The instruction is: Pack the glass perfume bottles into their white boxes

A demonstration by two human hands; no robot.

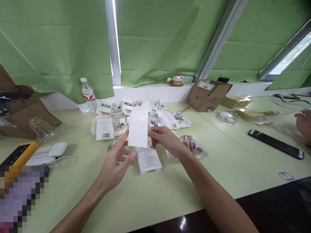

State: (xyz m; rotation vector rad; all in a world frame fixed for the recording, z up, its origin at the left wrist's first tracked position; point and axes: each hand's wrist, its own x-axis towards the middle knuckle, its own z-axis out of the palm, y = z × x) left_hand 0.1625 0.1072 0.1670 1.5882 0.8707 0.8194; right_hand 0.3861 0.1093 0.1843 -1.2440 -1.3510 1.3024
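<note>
My right hand [167, 139] pinches the right edge of a blank white cardboard piece [138, 127], held upright above the table; I cannot tell if it is a flat card or part of a carton. My left hand [115, 166] is at its left edge, with the index fingertip against or close to it and the thumb apart. Below lies a white printed box [149, 161] with a barcode. A rounded glass bottle [112, 146] is partly hidden behind my left hand. To the right, a pink perfume bottle [188, 142] and a gold cap [198, 151] rest on white packaging.
Several opened white boxes with perfume bottles [117, 123] stand behind. A brown carton [206, 95] and two water bottles [89, 95] are at the back. On the right are a black phone [275, 144] and another person's hand [304, 124]; a yellow device [20, 157] lies left.
</note>
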